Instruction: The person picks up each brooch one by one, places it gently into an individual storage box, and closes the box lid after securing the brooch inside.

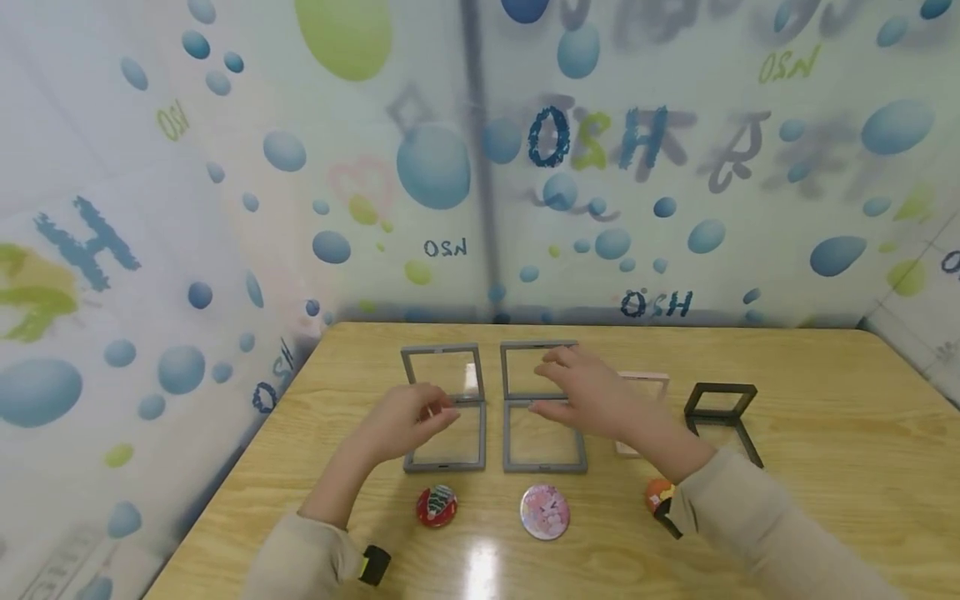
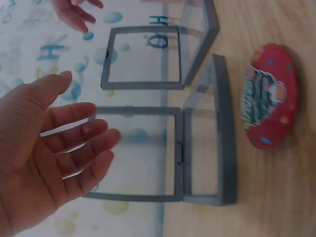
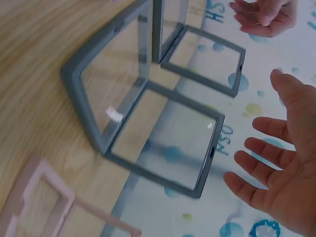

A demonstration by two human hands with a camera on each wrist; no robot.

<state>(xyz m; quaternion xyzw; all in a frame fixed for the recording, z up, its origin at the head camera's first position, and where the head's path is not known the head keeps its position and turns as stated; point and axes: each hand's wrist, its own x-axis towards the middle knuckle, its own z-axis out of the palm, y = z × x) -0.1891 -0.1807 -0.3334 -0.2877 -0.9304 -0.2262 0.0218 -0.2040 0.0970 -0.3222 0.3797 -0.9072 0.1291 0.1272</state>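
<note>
The left hand (image 1: 405,421) is over the left grey frame (image 1: 446,467), and the right hand (image 1: 592,396) is over the right grey frame (image 1: 545,467). The 2 grey frames are side by side on the bench (image 1: 840,467), with a small gap between them. Each grip is loose and wide, fingers apart, with nothing in it. The right fingers look clear of the frame; I can't tell if the left fingers touch.

To do this well, I think the fingers should go only on the grey rims. Pokes could smudge or stretch the clear middle. It would be good to hold the bottom panel down gently, and to move the lid slowly so the hinge (image 2: 180,153) doesn't get bent.

Both grey frames are unfolded. Each has 2 panels: the bottom 1 lies flat toward the person, and the lid stands up at the far side. The hinges run left to right. Unfolded, each frame is longest from near to far, but each panel looks almost square. The red badge (image 1: 437,506) lies in front of the left frame, and the pink badge (image 1: 545,512) in front of the right.
</note>
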